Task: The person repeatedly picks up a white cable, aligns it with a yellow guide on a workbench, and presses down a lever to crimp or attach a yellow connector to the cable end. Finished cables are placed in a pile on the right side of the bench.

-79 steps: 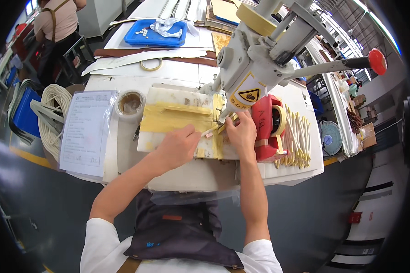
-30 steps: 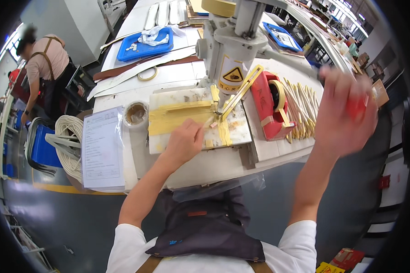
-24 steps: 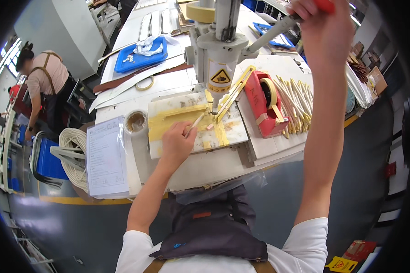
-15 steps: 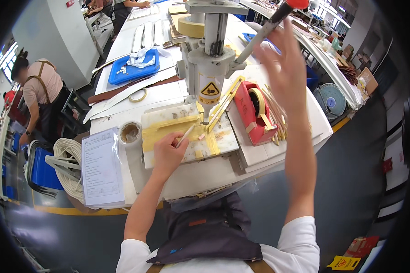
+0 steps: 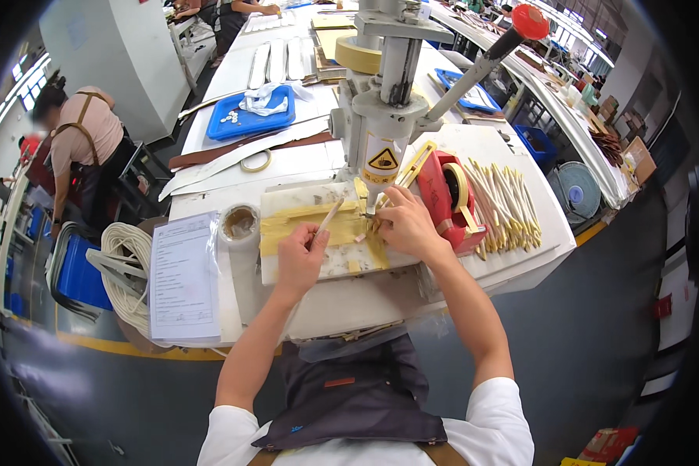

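A hand press (image 5: 382,124) with a red-knobbed lever (image 5: 481,66) stands over a stone slab (image 5: 303,272), whose top carries strips of yellow tape (image 5: 311,220). Over the slab's left part, my left hand (image 5: 299,256) is closed on a short off-white cord piece (image 5: 330,215) that points up and away. My right hand (image 5: 408,224) is pinched right at the press tip (image 5: 370,203); what its fingers hold, if anything, cannot be made out. Just right of that hand are a red tape dispenser (image 5: 452,203) and a pile of yellow-tipped cord pieces (image 5: 509,206).
At the left lie a printed sheet in a plastic sleeve (image 5: 185,279), a tape roll (image 5: 240,224) and a cord coil (image 5: 124,248). Farther back is a blue tray (image 5: 250,116). A co-worker (image 5: 85,147) bends beside a blue bin (image 5: 78,272).
My right hand has come down from the lever to the press tip. The left hand keeps the cord piece, now tilted more upright. The whole view has shifted slightly.
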The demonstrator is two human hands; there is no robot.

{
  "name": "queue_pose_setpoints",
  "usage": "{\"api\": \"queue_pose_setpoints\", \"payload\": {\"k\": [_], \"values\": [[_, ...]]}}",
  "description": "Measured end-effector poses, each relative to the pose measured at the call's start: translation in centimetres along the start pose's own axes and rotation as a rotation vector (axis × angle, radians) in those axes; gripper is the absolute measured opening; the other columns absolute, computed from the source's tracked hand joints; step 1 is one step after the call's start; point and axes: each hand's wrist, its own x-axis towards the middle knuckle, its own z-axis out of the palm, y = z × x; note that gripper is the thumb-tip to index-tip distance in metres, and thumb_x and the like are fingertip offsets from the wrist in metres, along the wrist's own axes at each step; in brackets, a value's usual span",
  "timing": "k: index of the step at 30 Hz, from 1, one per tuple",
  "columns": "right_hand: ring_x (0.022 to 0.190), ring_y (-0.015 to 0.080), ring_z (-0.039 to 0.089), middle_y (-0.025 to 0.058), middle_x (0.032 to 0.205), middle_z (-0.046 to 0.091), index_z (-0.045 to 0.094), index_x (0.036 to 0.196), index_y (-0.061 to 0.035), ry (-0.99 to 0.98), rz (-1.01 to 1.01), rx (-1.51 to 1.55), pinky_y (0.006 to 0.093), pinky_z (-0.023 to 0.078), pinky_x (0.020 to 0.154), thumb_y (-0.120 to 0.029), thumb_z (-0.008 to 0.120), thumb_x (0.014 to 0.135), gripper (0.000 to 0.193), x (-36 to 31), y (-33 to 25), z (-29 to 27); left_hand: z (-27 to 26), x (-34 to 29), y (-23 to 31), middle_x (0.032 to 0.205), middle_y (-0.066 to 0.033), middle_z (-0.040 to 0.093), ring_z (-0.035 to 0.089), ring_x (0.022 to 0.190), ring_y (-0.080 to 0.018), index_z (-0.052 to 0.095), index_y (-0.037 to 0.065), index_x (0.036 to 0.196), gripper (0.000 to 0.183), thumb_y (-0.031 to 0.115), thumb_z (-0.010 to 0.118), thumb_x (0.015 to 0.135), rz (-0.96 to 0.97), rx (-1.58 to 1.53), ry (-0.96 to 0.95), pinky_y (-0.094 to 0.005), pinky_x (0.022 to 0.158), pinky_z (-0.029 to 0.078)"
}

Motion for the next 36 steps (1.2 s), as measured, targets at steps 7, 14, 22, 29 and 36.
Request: {"api": "queue_pose_setpoints", "payload": {"k": [7,14,22,29,36], "values": [[0.121,0.028,0.061,0.0048,0.113,0.073,0.075,0.09,-0.0088,0.135,-0.06,0.09,0.0464,0.042,0.106,-0.01,0.071,0.078,0.013,-0.5,0.6,-0.2,0.3,-0.8,0.0,0.075,0.0002,0.059,0.046,0.054,-0.0027,0.059,0.001,0.103,0.018,0.018,0.062,0.104,0.097,-0.192,0.051,-0.0208,0.047,0.034],[0.09,0.0191,0.072,0.007,0.091,0.075,0.073,0.092,-0.0029,0.284,-0.106,0.525,0.0321,0.055,0.082,-0.001,0.081,0.079,0.016,-4.7,-8.2,-8.5,-0.6,-7.8,5.8,0.07,0.0042,0.057,0.045,0.053,-0.0019,0.068,0.002,0.109,0.021,0.022,0.063,0.104,-0.294,-0.347,-0.02,-0.0215,0.048,0.035],[0.086,0.0107,0.069,0.0057,0.097,0.074,0.071,0.113,0.0001,-0.063,0.45,1.567,0.0273,0.056,0.066,-0.013,0.077,0.093,0.025,-5.8,-8.6,-6.6,0.3,-13.9,7.6,0.095,-0.0221,0.073,0.04,0.041,-0.001,0.046,0.007,0.112,0.01,0.015,0.05,0.109,-0.641,-0.842,-0.324,-0.0188,0.037,0.032],[0.079,0.0091,0.067,0.0093,0.096,0.075,0.069,0.105,-0.0023,-0.017,0.562,1.596,0.0252,0.054,0.061,-0.021,0.073,0.097,0.02,-6.7,-6.7,-3.4,-0.2,-16.6,7.4,0.1,-0.0272,0.072,0.041,0.039,-0.0022,0.051,0.004,0.108,0.004,0.007,0.052,0.105,-0.641,-0.836,-0.439,-0.0179,0.037,0.034],[0.066,0.0059,0.063,0.0091,0.09,0.074,0.068,0.105,-0.0036,-0.011,0.636,1.636,0.0206,0.052,0.055,-0.021,0.068,0.1,0.018,-6.7,-6.4,-3.1,-0.5,-17.0,7.0,0.101,-0.0245,0.073,0.047,0.045,-0.0034,0.055,0.001,0.108,0.009,0.003,0.061,0.101,-0.607,-0.988,-0.414,-0.0187,0.04,0.038]]}}
